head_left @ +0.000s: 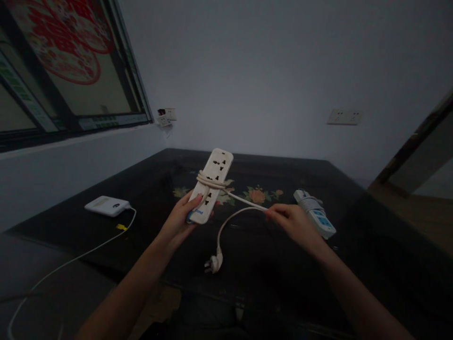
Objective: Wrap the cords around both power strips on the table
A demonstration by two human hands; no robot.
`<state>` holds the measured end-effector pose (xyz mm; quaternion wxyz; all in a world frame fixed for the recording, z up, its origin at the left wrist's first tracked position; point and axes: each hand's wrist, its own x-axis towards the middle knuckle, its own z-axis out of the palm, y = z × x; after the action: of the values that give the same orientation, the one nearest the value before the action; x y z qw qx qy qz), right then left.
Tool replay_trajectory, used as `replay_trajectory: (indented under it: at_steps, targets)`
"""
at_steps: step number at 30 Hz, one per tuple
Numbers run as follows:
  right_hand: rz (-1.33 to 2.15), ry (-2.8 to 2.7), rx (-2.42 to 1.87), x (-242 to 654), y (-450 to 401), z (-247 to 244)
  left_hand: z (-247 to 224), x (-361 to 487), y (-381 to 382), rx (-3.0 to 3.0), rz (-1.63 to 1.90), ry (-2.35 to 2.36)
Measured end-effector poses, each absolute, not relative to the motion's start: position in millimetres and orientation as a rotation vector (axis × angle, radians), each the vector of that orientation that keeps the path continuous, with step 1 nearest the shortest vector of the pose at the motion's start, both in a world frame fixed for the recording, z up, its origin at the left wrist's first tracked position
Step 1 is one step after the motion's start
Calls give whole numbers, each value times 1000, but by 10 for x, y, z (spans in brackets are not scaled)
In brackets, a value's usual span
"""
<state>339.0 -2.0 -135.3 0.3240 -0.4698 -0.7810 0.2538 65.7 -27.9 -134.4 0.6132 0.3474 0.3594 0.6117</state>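
Observation:
A white power strip is tilted up in my left hand, which grips its lower end with the thumb on the socket face. Its pale cord is wound a few turns around the strip's middle. To the right, my right hand pinches the cord between thumb and fingers, and the stretch back to the strip looks taut. From that pinch the free end curves down to the left, ending in a white plug whose prongs show. Part of the strip's lower end is hidden by my left hand.
A second power strip, wrapped in its own cord, lies right on the dark table with painted flowers. At left are a white device with a cable and a yellow scrap. Wall sockets are at the back.

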Motion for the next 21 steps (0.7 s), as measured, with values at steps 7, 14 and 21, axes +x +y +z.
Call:
replay_trajectory:
  at_steps: [7, 14, 21]
  targets:
    - [715, -2082, -1164, 3242, -402, -1001, -1453, 643, -147, 966, 1396, 1054]
    - [738, -2037, -1142, 3363, -480, -928, -1459, 453, -95, 1366, 1527, 1365]
    - [-126, -2062, -1160, 3354, -466, -848, -1388, 468, -115, 1748, 1410, 1634]
